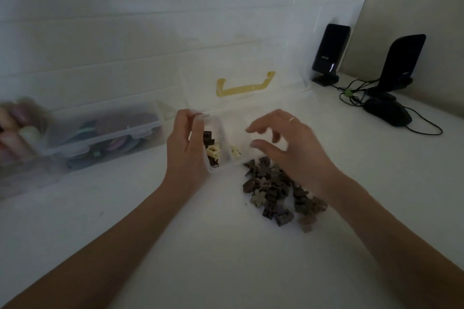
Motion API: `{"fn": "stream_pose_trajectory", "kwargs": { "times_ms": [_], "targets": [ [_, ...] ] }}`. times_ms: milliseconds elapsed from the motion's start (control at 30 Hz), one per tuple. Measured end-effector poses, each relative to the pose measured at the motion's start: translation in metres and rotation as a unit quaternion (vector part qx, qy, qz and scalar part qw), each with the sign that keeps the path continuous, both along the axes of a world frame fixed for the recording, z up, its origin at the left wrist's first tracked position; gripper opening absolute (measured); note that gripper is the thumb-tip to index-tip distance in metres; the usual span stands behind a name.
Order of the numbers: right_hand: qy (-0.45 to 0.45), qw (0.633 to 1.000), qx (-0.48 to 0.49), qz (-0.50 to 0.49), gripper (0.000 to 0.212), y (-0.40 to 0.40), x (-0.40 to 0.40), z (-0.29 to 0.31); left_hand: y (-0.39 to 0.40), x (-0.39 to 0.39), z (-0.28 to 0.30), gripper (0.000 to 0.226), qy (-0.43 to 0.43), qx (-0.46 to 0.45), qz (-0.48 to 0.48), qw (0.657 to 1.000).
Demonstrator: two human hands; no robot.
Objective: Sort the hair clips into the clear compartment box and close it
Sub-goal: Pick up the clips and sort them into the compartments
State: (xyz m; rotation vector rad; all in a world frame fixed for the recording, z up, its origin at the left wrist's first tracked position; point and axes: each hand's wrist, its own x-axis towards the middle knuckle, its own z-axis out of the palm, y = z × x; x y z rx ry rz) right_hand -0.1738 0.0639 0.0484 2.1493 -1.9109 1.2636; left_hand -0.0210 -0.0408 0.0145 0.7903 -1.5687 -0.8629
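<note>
Head view: left hand (187,150) grips compartment box (221,133) wall; right hand (288,148) hovers, fingers loose, empty. Steady box, pinch one clip from pile (281,195), match compartment.

Brown and cream hair clips (278,195) (clear compartment box (227,153), yellow handle (244,86)).
</note>
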Motion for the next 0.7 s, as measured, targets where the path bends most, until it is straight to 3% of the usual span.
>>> {"fn": "stream_pose_trajectory", "kwargs": {
  "times_ms": [100, 200, 300, 700],
  "targets": [
    [-0.029, 0.995, 0.09, 0.039, 0.01, 0.017, -0.024, 0.014, -0.001, 0.0, 0.002, 0.012, 0.004, 0.005, -0.001, 1.0],
    [0.055, 0.982, 0.172, 0.058, 0.013, 0.021, -0.034, 0.017, -0.001, 0.0, 0.003, 0.013, 0.0, 0.004, -0.007, 1.0],
    [0.137, 0.97, 0.198, 0.023, 0.017, 0.02, -0.035, 0.013, 0.0, 0.002, 0.003, 0.013, -0.005, 0.005, -0.005, 1.0],
    [0.257, 0.944, 0.201, -0.041, 0.033, 0.016, -0.008, -0.005, -0.003, -0.001, -0.003, 0.011, 0.005, -0.005, -0.003, 1.0]
  ]
}}
